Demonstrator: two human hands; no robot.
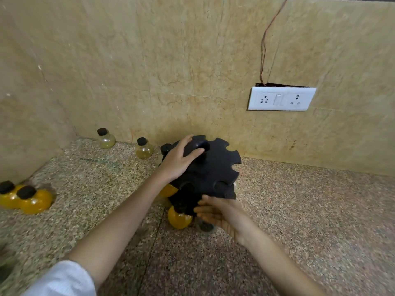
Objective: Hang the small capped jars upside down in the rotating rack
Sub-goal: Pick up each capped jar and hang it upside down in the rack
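Your left hand (178,162) lies flat on the rack (215,167). Your right hand (222,214) sits just under its lower rim, the fingers' hold unclear.

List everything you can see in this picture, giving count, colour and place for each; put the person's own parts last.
rotating rack: one, black, on the counter near the back wall
hanging jars: at least two, orange contents, under the rack's near-left rim; others too hidden to count
pale jars: two, pale yellow, black caps, upright by the back wall
orange jars: two, black caps, upright, touching, far left
socket plate: one, white, on the wall, right
wire: one, reddish brown, up the wall above the plate
counter: one, speckled stone
wall: beige tiles
sleeve: one, white, bottom left
left hand: flat on the rack's top
right hand: at the rack's near rim
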